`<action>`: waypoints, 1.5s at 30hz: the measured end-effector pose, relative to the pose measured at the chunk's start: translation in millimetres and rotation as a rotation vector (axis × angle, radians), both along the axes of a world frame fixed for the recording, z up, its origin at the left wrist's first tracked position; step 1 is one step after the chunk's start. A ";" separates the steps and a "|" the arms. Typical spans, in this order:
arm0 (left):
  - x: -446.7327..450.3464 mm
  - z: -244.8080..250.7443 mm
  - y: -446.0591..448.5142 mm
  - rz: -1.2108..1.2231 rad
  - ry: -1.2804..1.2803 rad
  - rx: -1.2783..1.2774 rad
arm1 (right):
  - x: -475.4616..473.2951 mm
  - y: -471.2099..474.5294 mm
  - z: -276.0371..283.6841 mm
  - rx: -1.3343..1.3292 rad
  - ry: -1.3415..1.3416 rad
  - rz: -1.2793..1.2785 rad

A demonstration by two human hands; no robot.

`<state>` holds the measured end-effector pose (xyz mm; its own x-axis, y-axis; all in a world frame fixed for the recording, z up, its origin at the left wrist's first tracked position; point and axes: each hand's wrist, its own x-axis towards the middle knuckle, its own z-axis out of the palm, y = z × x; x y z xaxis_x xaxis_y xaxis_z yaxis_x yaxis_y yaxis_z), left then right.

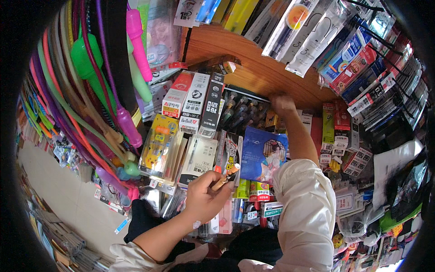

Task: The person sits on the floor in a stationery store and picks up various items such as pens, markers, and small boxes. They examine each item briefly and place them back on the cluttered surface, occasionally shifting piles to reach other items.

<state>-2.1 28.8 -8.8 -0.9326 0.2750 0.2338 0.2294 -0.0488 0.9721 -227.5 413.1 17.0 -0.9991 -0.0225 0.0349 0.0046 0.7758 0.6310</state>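
My left hand [205,197] is closed around a small bundle of light brown, pen-like sticks [227,178], one with a whitish end. Below and around that hand lie a white-and-black pen box [199,158], a black-and-white printed box [228,149] and a yellow cartoon-printed pack [159,144]. My right hand [284,104] reaches to the back against the wooden panel. It is blurred, and its fingers cannot be made out. Close to it are a dark tray of upright pens [243,110] and a small yellow box [271,120]. A blue illustrated packet [263,153] lies beneath my right forearm.
Skipping ropes with coloured handles [90,63] hang at the left. Packaged pens [306,40] hang from hooks on the upper right. A wooden panel [251,54] stands behind. Several upright cartons [192,102] stand left of the pen tray, and more small boxes [340,132] fill the right.
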 end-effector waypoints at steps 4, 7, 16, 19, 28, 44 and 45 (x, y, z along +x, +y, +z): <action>-1.7 -1.7 1.0 -0.001 0.028 0.001 | 7.0 10.8 -11.9 -0.055 0.080 0.109; -0.2 -4.0 3.1 -0.027 -0.048 0.051 | 7.9 14.5 -14.4 -0.103 0.057 0.022; -0.3 -15.9 8.7 -0.092 -0.058 0.025 | -6.0 2.1 -2.8 -0.103 0.001 -0.055; 0.1 -19.3 12.8 -0.071 -0.076 0.067 | -8.3 4.3 -17.1 -0.102 0.058 -0.051; 0.4 -11.9 9.2 -0.051 -0.064 0.053 | -2.0 20.3 -41.6 -0.257 0.224 0.038; -2.4 -8.5 6.6 -0.019 -0.007 0.008 | -13.6 18.3 -38.2 -0.284 0.139 -0.040; -2.4 -8.2 6.9 -0.020 -0.025 0.034 | -16.4 20.4 -37.0 -0.314 0.089 -0.066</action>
